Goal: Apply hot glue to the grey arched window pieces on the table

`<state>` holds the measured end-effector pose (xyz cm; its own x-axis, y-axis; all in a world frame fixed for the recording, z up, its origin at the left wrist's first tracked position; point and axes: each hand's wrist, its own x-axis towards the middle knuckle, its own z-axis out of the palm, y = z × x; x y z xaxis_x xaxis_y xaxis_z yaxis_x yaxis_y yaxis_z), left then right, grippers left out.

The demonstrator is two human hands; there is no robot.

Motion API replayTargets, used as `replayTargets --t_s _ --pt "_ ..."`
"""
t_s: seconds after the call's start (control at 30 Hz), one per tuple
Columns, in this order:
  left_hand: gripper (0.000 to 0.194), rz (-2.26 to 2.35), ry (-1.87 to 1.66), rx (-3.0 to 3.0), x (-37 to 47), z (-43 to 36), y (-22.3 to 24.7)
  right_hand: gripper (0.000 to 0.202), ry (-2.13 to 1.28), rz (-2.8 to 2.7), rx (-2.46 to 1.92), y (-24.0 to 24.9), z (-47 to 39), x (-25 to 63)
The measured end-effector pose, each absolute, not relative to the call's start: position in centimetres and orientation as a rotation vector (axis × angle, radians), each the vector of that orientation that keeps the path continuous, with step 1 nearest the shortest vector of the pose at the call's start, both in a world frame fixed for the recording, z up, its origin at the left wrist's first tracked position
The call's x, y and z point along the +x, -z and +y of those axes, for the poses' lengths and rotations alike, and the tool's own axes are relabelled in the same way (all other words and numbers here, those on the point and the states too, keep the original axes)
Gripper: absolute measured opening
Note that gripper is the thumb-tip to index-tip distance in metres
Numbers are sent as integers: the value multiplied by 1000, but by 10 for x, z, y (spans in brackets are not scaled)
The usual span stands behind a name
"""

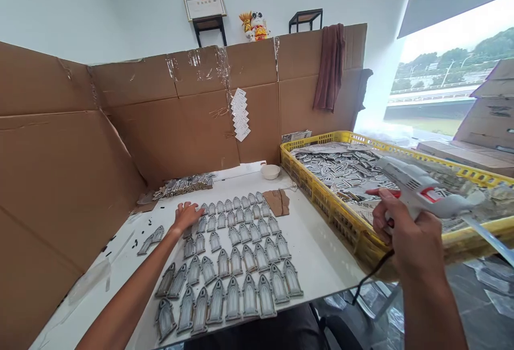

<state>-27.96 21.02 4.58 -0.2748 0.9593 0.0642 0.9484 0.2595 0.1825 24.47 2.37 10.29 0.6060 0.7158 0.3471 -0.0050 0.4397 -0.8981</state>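
Observation:
Rows of small grey arched pieces (216,301) lie on the white table (313,243). My left hand (187,217) rests at the far left end of these rows, its fingers curled over the pieces there; what they hold, if anything, is hidden. My right hand (405,227) is wrapped round the handle of a white glue gun (413,184) with a red trigger and red tip. The gun is raised over the edge of the yellow basket, its nozzle pointing left, and a clear glue stick comes out of its back.
A yellow basket (321,200) full of grey pieces stands at the right. A white bowl (270,172), a cardboard scrap (277,202) and a pile of pieces (187,185) lie at the back. Cardboard walls (180,130) enclose the table. A black cable (371,276) hangs below the gun.

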Motion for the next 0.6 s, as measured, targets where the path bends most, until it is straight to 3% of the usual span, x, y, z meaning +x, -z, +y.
replayTargets --t_s 0.3,0.6 --pt "45 2486 -377 1699 -249 224 -46 39 -476 -816 -1071 -96 28 247" --pt "40 2059 -1090 1480 -216 195 -77 51 -522 -976 -1166 -108 8 221"
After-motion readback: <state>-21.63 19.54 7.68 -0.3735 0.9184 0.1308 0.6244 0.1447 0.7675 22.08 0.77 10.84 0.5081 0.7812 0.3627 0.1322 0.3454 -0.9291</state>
